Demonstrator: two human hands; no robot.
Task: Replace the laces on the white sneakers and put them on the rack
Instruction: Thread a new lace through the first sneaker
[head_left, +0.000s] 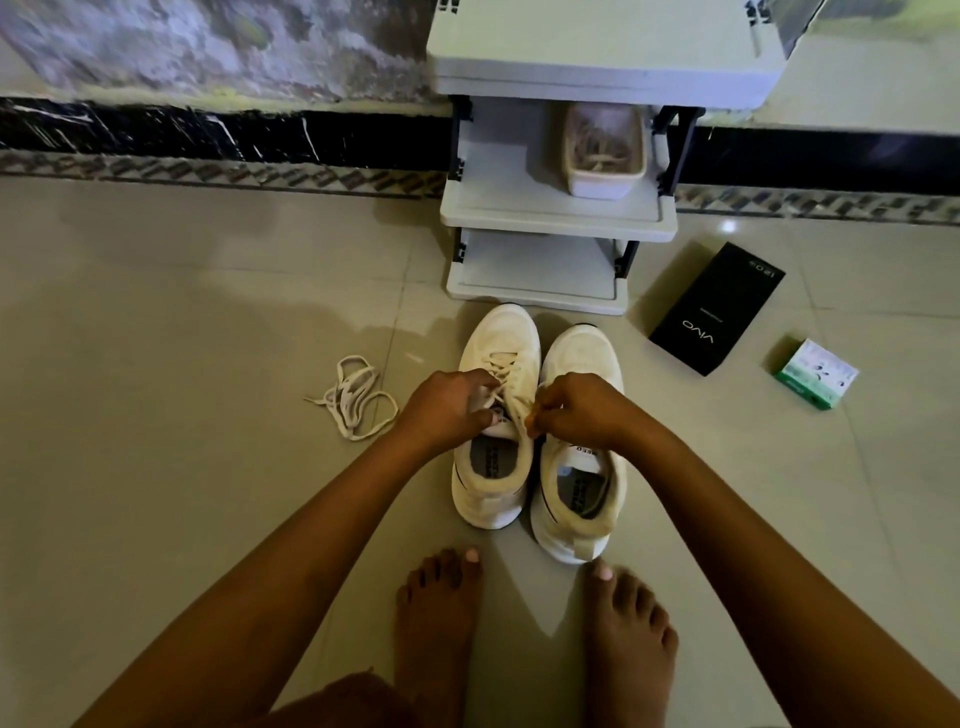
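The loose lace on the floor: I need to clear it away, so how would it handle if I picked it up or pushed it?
The loose lace lies in limp, tangled loops on the tile floor, so it would probably flop and dangle. It looks thin and flat, so likely light. Pushed, it would probably bunch rather than slide whole.

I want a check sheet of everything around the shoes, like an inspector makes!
Surface: pale tiled floor, glossy.
Job's things: two white sneakers side by side before the rack; left one partly laced; loose lace lies on the floor to their left.
Clutter: black box and small green-white box on the floor at right; tub of laces on the rack's middle shelf.
Hands: left hand and right hand both pinch the lace on the left sneaker.
Cables: nothing seen.
Surroundings: dark marbled skirting, bare feet.
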